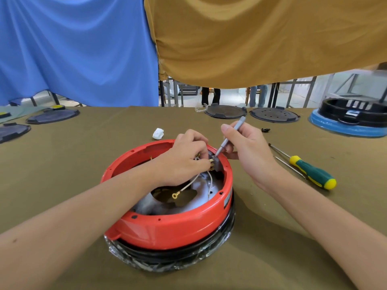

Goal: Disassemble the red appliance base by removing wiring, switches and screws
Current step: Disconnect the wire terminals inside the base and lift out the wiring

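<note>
— Where's the red base?

— Centre of the desk, open side up, seated on a black ring wrapped in clear film. Grey switch block fixed inside the rim at about 1 o'clock, brass terminals beside it. White wire with a gold ring terminal trailing down toward the middle of the bowl.

— Left hand's grip?

— Left hand reaching in over the rim, fingers curled tight, pinching the brass terminals and wires right against the switch block.

— And the right?

— Right hand just outside the rim at 2 o'clock, closed round a slim grey screwdriver, thumb laid along the shaft, tip down on the top of the switch block. Fingertips partly hidden behind the rim.

— Further out?

— Green-and-yellow screwdriver lying at 3 o'clock, a thin metal rod close beside it. Small white piece at 12 o'clock, just beyond the base. Tiny black part at 1 o'clock. Dark round plates along the far edge, another appliance base, black on blue, at far right. Blue and mustard cloths hanging behind.
</note>
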The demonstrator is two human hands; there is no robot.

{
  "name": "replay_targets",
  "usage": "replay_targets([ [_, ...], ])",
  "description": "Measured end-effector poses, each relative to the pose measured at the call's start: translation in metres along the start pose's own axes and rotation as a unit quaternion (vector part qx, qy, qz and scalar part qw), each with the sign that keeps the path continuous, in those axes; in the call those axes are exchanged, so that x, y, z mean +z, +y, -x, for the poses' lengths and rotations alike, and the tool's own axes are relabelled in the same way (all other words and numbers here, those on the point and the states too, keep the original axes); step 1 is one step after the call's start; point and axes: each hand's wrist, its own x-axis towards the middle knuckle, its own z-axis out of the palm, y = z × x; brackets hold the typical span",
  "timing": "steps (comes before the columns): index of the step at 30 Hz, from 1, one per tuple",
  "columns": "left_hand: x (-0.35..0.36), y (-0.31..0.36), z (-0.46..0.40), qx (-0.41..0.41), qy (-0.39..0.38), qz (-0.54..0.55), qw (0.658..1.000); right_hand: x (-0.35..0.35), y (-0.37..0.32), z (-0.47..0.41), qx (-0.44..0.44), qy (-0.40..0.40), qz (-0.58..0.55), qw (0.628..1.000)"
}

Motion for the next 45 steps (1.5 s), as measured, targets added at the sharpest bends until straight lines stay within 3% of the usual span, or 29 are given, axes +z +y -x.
replay_targets([
  [6,0.000,0.000,-0.001,0.000,0.002,-0.012,1.000,0.005,-0.005,0.006,-0.121,-0.008,0.102,0.987],
  [16,0.000,0.003,0.002,-0.002,0.000,-0.007,1.000,-0.002,0.002,-0.002,0.035,-0.019,-0.036,0.999],
  [24,-0.001,0.003,0.002,0.000,0.004,-0.012,1.000,0.005,-0.004,0.005,-0.108,-0.012,0.074,0.991],
  [35,0.000,0.001,0.001,-0.001,-0.004,-0.004,1.000,0.002,0.005,0.000,0.069,-0.036,-0.059,0.995],
  [45,-0.001,0.002,0.003,-0.002,-0.007,-0.003,1.000,0.005,-0.003,0.001,-0.020,0.028,-0.026,0.999],
])
